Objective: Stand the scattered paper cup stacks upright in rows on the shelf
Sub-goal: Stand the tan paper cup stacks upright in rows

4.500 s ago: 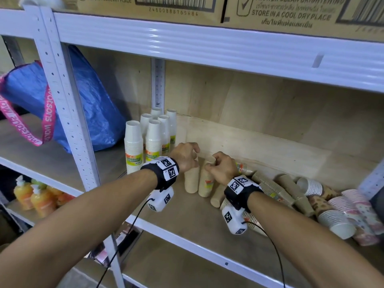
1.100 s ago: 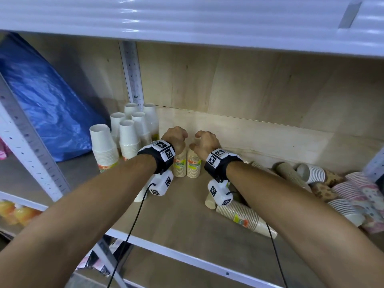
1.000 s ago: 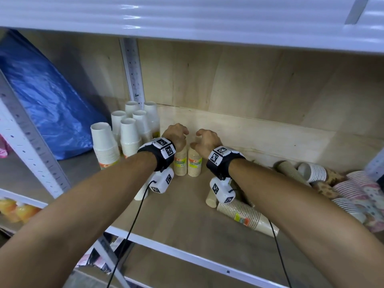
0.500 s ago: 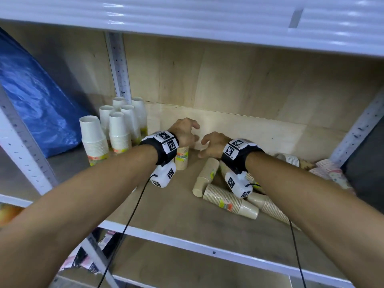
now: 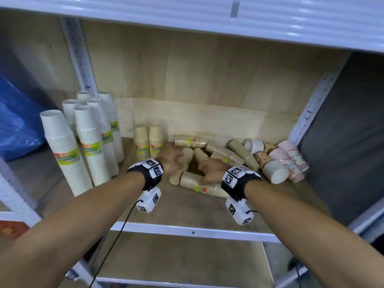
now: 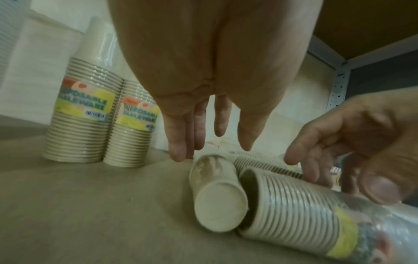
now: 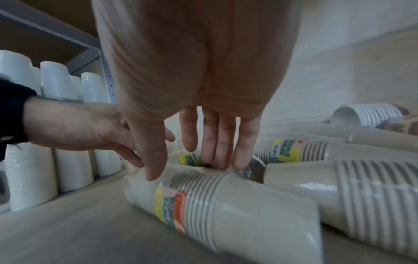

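Note:
Two beige cup stacks point(image 5: 148, 140) stand upright side by side at the back, right of the upright white stacks point(image 5: 87, 142). Several beige stacks lie on their sides in a heap point(image 5: 220, 152). My left hand point(image 5: 176, 161) hovers with straight fingers point(image 6: 178, 142) just above one lying beige stack point(image 6: 217, 192), holding nothing. My right hand point(image 5: 204, 171) reaches down over the nearest lying stack point(image 5: 197, 183); its thumb touches that stack point(image 7: 214, 205) and its straight fingers point(image 7: 221, 151) drop behind it, with no grip closed.
Patterned pink and brown cup stacks point(image 5: 288, 161) lie at the right end by the shelf post point(image 5: 311, 109). A blue bag point(image 5: 14, 125) fills the left bay. The upper shelf beam point(image 5: 187, 19) hangs low overhead. The shelf's white front rail point(image 5: 193, 231) runs below my wrists.
Both hands have let go of the two beige stacks, which now stand upright, and have moved right and nearer, down over the lying stacks. The view has swung right.

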A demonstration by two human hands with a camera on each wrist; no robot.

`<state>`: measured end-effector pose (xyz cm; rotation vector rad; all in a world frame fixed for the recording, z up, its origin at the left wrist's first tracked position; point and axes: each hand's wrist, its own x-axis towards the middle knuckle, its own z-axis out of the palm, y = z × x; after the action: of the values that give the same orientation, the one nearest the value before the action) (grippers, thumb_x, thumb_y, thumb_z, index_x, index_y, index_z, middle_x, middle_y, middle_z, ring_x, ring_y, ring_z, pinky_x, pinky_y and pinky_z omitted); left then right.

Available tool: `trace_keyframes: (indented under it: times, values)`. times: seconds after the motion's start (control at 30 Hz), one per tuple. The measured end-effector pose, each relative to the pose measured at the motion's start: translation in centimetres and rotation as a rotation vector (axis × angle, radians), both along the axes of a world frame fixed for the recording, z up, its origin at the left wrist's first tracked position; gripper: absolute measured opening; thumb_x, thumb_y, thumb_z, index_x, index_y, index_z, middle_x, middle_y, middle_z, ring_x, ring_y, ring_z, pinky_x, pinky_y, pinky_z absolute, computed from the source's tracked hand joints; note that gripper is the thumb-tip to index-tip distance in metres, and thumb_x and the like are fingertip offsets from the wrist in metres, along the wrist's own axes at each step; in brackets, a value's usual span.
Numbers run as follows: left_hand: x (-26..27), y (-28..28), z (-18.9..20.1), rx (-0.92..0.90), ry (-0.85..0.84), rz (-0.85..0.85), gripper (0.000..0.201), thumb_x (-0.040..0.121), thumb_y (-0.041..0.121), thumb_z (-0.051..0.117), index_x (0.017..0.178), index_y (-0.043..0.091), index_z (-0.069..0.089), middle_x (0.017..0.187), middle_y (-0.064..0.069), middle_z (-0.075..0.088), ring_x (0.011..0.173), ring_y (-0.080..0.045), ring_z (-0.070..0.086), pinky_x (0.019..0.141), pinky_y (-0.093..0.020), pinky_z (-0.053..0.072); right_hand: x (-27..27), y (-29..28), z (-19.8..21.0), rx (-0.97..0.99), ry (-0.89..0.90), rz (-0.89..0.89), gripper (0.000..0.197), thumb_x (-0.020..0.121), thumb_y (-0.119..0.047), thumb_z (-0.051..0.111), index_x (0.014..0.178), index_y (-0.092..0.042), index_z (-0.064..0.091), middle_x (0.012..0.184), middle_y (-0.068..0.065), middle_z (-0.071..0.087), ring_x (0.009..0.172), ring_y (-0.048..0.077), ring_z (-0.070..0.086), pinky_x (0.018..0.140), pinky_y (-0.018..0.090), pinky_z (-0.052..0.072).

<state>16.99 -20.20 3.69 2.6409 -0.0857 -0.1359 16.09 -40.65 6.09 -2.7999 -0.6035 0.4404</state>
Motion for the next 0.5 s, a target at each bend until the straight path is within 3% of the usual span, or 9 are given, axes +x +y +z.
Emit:
trace_keyframes:
  times: [0.1, 0.27, 0.37, 0.5]
  values:
    - [-0.4, 0.0, -1.0, -0.042, 0.062, 0.038, 0.062, 0.085, 0.034, 0.069, 0.142, 0.021, 0.048, 0.141, -0.001, 0.054, 0.127, -0.02, 0.052, 0.106, -0.032, 0.042, -0.8, -1.1, -0.7, 0.013, 0.014, -0.02, 0.066, 0.073, -0.035, 0.081, 0.131, -0.016, 0.058, 0.13, 0.002, 0.058, 0.117, 0.023, 0.056, 0.086, 0.027, 0.046]
    - [-0.7, -0.1, -1.6, 0.001, 0.053, 0.036, 0.065, 0.086, 0.036, 0.068, 0.144, 0.022, 0.044, 0.138, -0.004, 0.055, 0.122, -0.023, 0.055, 0.091, -0.025, 0.044, -1.7, -2.1, -1.6, 0.035, 0.031, -0.069, 0.073, 0.071, -0.04, 0.083, 0.134, -0.014, 0.056, 0.129, 0.001, 0.06, 0.117, 0.02, 0.057, 0.084, 0.023, 0.041]
    - [-1.0, -0.2, -2.0, -0.021, 0.061, 0.04, 0.078, 0.083, 0.031, 0.074, 0.15, 0.02, 0.035, 0.144, -0.006, 0.048, 0.127, -0.025, 0.051, 0.094, -0.027, 0.042, -2.1, -2.5, -2.3, -0.012, 0.008, -0.05, 0.074, 0.069, -0.04, 0.082, 0.133, -0.016, 0.055, 0.128, 0.001, 0.059, 0.114, 0.02, 0.057, 0.08, 0.02, 0.037]
    - [-1.4, -0.3, -2.0, -0.014, 0.078, 0.035, 0.087, 0.081, 0.024, 0.077, 0.153, 0.019, 0.028, 0.147, -0.008, 0.042, 0.127, -0.026, 0.05, 0.093, -0.031, 0.048, -2.4, -2.4, -2.6, -0.039, 0.012, -0.028, 0.072, 0.068, -0.034, 0.084, 0.132, -0.015, 0.056, 0.125, 0.004, 0.061, 0.111, 0.022, 0.058, 0.087, 0.028, 0.047]
